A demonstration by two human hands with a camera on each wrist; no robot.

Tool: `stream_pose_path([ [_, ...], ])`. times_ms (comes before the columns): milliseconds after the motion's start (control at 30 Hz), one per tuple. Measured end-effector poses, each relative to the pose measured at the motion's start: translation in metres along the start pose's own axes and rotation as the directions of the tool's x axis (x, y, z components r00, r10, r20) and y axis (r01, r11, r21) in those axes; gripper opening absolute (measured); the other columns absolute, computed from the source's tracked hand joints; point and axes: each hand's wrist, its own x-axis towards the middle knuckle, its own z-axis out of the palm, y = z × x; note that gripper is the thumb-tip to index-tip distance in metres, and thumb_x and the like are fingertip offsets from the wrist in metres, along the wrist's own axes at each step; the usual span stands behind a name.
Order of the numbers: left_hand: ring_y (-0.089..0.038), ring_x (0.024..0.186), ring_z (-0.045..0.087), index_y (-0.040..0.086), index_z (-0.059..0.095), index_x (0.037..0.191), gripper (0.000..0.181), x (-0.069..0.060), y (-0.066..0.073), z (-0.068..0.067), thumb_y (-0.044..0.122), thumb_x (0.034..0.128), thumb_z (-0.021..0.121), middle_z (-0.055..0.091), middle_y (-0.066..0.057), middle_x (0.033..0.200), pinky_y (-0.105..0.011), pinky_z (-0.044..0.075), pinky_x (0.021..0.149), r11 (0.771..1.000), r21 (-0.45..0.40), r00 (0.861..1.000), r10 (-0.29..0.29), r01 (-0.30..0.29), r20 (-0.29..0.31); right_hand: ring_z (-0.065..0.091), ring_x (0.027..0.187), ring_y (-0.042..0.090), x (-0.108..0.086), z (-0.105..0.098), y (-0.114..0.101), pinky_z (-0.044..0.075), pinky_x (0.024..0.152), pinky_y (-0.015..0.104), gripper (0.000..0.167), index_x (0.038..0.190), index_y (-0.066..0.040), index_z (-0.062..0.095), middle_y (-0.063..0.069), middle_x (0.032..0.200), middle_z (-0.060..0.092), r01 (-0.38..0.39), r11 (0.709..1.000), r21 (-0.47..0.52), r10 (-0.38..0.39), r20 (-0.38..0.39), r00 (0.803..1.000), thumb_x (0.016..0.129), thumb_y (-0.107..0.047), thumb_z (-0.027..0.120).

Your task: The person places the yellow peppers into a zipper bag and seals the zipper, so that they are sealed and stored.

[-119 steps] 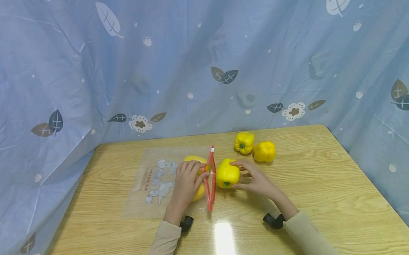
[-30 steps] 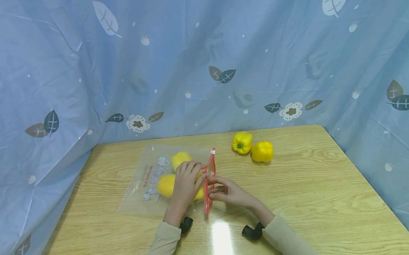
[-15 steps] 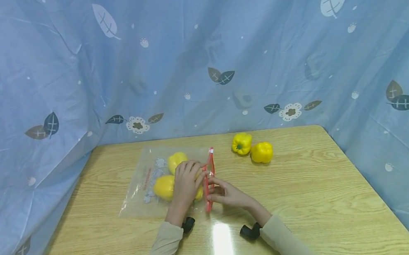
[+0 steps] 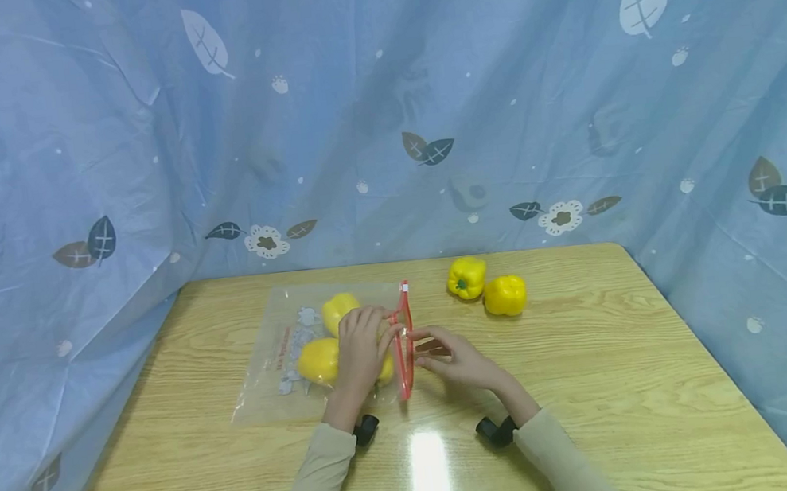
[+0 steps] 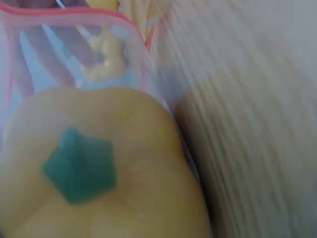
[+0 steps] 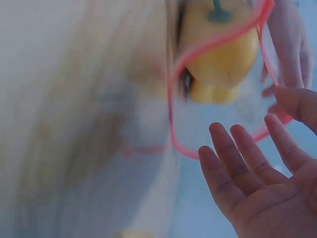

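A clear zip bag (image 4: 265,391) with a red zip edge (image 4: 408,356) lies on its side, its mouth gaping to the right. My left hand (image 4: 362,353) pinches the upper lip of that mouth and partly covers the contents. Yellow bell peppers sit inside: one toward the back (image 4: 340,312), one in front (image 4: 318,361), and one under the hand (image 4: 385,368). Just outside the mouth is my right hand (image 4: 463,362), fingers apart and holding nothing. The right wrist view shows its bare palm (image 6: 267,193) and a bagged pepper (image 6: 218,59) beyond the red edge.
Two more yellow bell peppers, one with its green stem facing front (image 4: 467,278) and one beside it (image 4: 505,295), rest at the back right of the wooden table (image 4: 630,373). A blue patterned curtain (image 4: 537,102) hangs around the back and sides.
The pepper that my right hand held at the mouth is now inside the bag, and others shifted left. The right hand has let go and drawn back slightly right. My left hand keeps its hold.
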Motion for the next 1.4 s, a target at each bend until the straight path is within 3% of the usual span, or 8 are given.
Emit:
stream_pose_path([
  [200, -0.021, 0.104, 0.048, 0.014, 0.06, 0.109, 0.026, 0.003, -0.001, -0.001, 0.033, 0.0905, 0.057, 0.061, -0.001, 0.109, -0.044, 0.032, 0.098, 1.0, -0.013, 1.0, 0.01, -0.009, 0.018, 0.053, 0.113, 0.039, -0.003, -0.015, 0.021, 0.043, 0.094, 0.052, 0.04, 0.129, -0.004, 0.048, 0.019, 0.13, 0.05, 0.004, 0.99, -0.144, -0.02, -0.113, 0.993, 0.091, -0.01, 0.059],
  [400, -0.022, 0.104, 0.048, 0.014, 0.059, 0.11, 0.022, 0.002, -0.002, -0.002, 0.025, 0.0909, 0.058, 0.06, -0.001, 0.109, -0.044, 0.032, 0.097, 1.0, -0.01, 0.999, 0.015, -0.015, 0.032, 0.056, 0.11, 0.036, -0.008, -0.034, 0.021, 0.043, 0.093, 0.052, 0.037, 0.126, -0.007, 0.052, 0.013, 0.125, 0.056, -0.044, 0.961, -0.273, -0.025, -0.245, 0.969, 0.09, -0.011, 0.061],
  [533, -0.022, 0.105, 0.048, 0.015, 0.06, 0.111, 0.021, 0.002, -0.003, -0.002, 0.024, 0.0914, 0.058, 0.06, 0.0, 0.11, -0.044, 0.032, 0.098, 0.999, -0.025, 0.999, 0.026, -0.025, 0.044, 0.059, 0.103, 0.03, -0.012, -0.047, 0.019, 0.046, 0.088, 0.05, 0.034, 0.122, -0.007, 0.056, 0.012, 0.117, 0.06, -0.079, 0.928, -0.365, -0.053, -0.337, 0.94, 0.09, -0.014, 0.062],
  [800, -0.021, 0.103, 0.049, 0.016, 0.064, 0.106, 0.019, 0.003, -0.002, -0.003, 0.026, 0.0897, 0.061, 0.061, 0.001, 0.107, -0.043, 0.032, 0.096, 0.999, -0.025, 0.999, 0.036, -0.036, -0.001, 0.06, 0.094, 0.03, -0.018, -0.067, 0.018, 0.051, 0.076, 0.047, 0.029, 0.113, -0.007, 0.062, 0.011, 0.109, 0.064, -0.161, 0.862, -0.48, -0.115, -0.496, 0.861, 0.085, -0.011, 0.067],
  [900, -0.021, 0.104, 0.049, 0.016, 0.064, 0.105, 0.02, 0.002, -0.002, -0.003, 0.028, 0.0901, 0.06, 0.061, 0.001, 0.107, -0.044, 0.032, 0.097, 0.999, -0.02, 0.999, 0.031, -0.031, 0.004, 0.058, 0.095, 0.029, -0.021, -0.077, 0.019, 0.048, 0.083, 0.047, 0.029, 0.112, -0.006, 0.063, 0.01, 0.109, 0.064, -0.173, 0.832, -0.527, -0.162, -0.529, 0.833, 0.083, -0.01, 0.069],
  [1000, -0.02, 0.105, 0.049, 0.017, 0.064, 0.105, 0.02, 0.002, -0.002, -0.002, 0.03, 0.0907, 0.059, 0.061, 0.001, 0.107, -0.044, 0.032, 0.097, 0.999, -0.012, 0.999, 0.032, -0.032, 0.007, 0.054, 0.099, 0.029, -0.025, -0.088, 0.022, 0.043, 0.089, 0.048, 0.03, 0.112, -0.005, 0.062, 0.011, 0.11, 0.063, -0.186, 0.822, -0.539, -0.176, -0.55, 0.816, 0.083, -0.009, 0.069],
  [1200, -0.021, 0.103, 0.05, 0.016, 0.065, 0.104, 0.019, 0.001, -0.003, 0.0, 0.027, 0.0889, 0.062, 0.061, 0.002, 0.106, -0.045, 0.033, 0.097, 0.999, -0.01, 0.999, 0.044, -0.044, -0.004, 0.049, 0.104, 0.034, -0.034, -0.108, 0.032, 0.038, 0.089, 0.049, 0.032, 0.113, -0.004, 0.062, 0.015, 0.111, 0.06, -0.214, 0.824, -0.524, -0.147, -0.564, 0.813, 0.083, -0.01, 0.07],
  [1400, -0.021, 0.103, 0.051, 0.016, 0.065, 0.103, 0.018, 0.0, -0.004, 0.0, 0.028, 0.0903, 0.06, 0.061, 0.001, 0.106, -0.044, 0.034, 0.097, 0.999, 0.012, 0.999, 0.04, -0.04, 0.0, 0.042, 0.114, 0.042, -0.033, -0.119, 0.037, 0.03, 0.094, 0.059, 0.042, 0.118, -0.005, 0.059, 0.022, 0.122, 0.051, -0.289, 0.766, -0.575, -0.056, -0.507, 0.86, 0.08, -0.015, 0.073],
])
